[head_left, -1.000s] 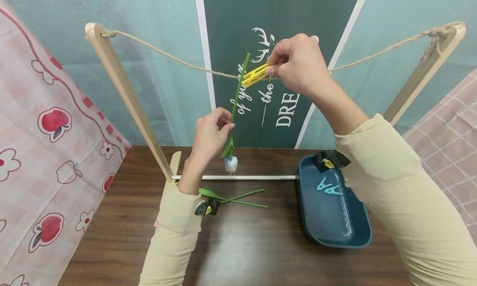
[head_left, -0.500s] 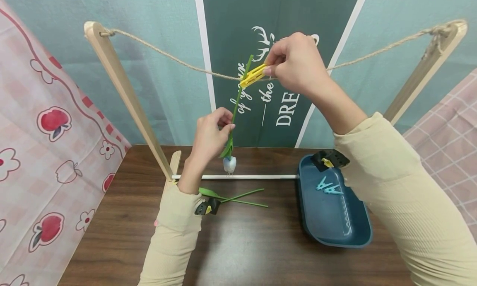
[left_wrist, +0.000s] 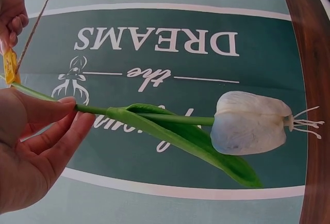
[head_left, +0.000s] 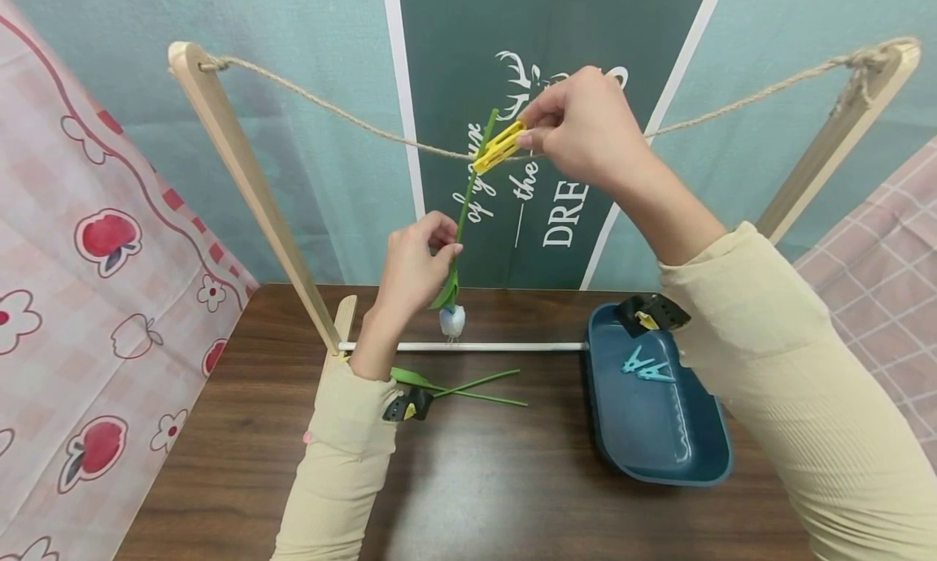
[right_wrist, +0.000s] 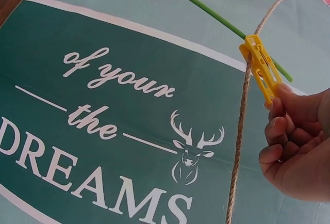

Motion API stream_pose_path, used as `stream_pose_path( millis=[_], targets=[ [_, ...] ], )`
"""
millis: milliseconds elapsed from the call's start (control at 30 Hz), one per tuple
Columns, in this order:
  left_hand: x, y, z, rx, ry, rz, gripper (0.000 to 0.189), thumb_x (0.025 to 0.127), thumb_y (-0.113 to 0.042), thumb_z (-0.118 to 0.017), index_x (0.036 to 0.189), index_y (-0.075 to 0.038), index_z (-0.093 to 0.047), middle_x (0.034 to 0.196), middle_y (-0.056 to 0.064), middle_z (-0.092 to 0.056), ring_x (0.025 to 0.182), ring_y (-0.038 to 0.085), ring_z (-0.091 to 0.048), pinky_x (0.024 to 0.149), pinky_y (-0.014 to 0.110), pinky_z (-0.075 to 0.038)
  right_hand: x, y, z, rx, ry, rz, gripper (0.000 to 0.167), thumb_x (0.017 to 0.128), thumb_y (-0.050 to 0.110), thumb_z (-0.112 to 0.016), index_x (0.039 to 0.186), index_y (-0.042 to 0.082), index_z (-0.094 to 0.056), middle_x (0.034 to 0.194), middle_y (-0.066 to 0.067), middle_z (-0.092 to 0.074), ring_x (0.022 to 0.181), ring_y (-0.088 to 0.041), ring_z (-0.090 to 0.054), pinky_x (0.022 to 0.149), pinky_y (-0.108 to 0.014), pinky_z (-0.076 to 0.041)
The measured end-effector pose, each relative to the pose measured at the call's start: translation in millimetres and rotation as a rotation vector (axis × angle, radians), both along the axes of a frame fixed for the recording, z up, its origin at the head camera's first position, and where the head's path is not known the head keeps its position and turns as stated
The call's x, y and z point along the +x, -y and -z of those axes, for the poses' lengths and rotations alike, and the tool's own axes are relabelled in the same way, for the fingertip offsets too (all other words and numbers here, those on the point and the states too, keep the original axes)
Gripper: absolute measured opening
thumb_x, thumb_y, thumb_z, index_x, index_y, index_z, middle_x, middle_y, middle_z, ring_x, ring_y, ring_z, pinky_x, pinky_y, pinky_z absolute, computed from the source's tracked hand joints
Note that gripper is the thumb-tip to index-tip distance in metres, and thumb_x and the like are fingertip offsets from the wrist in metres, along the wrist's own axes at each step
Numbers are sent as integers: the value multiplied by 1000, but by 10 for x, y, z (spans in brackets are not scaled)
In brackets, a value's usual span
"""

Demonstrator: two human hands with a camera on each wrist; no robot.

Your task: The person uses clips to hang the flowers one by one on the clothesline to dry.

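An artificial tulip (left_wrist: pixel 250 122) with a pale white-blue bloom hangs head down below the rope (head_left: pixel 351 120). My left hand (head_left: pixel 416 260) pinches its green stem just above the leaf, between thumb and fingers. Up at the rope, my right hand (head_left: pixel 586 126) pinches the tail end of a yellow clothespin (right_wrist: pixel 262 69) between thumb and forefinger. The clothespin's nose lies over both rope and stem where they cross, and the stem's cut end sticks out past it in the right wrist view.
Wooden posts (head_left: pixel 249 187) hold the rope at both ends, with a white rod (head_left: pixel 498 347) low between them. Green stems (head_left: pixel 476 390) lie on the brown table (head_left: pixel 468 480). At the right stands a blue bin (head_left: pixel 644 439) with light blue clothespins (head_left: pixel 647 369) inside.
The clothespin has shifted slightly left and down over the stem and rope. The stem's upper end has tipped a little to the right. My left hand has barely moved.
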State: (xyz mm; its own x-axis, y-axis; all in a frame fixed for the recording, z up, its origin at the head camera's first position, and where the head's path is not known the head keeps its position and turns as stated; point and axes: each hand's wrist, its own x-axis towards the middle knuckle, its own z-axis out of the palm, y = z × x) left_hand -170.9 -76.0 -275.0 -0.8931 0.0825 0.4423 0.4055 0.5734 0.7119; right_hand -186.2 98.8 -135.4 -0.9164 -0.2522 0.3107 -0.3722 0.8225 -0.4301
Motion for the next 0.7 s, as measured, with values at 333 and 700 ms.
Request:
stream_pose_path(
  millis=[333,700],
  targets=[
    [-12,11,25,-9,15,-7,8,82,-2,-65,90,-2,-61,82,8,-63,77,20,-61,72,33,-47,0,-74,36,-57,22,-13,29,85,12,-64,113,3,-64,79,-10,-62,71,-17,-48,65,-28,-33],
    [-38,25,83,-13,14,-4,9,82,-1,-65,90,0,-60,82,10,-63,77,22,-61,74,34,-46,53,-204,28,-89,98,-50,15,84,14,-66,94,3,-66,73,-6,-63,61,-14,-54,59,-26,-39]
  ],
)
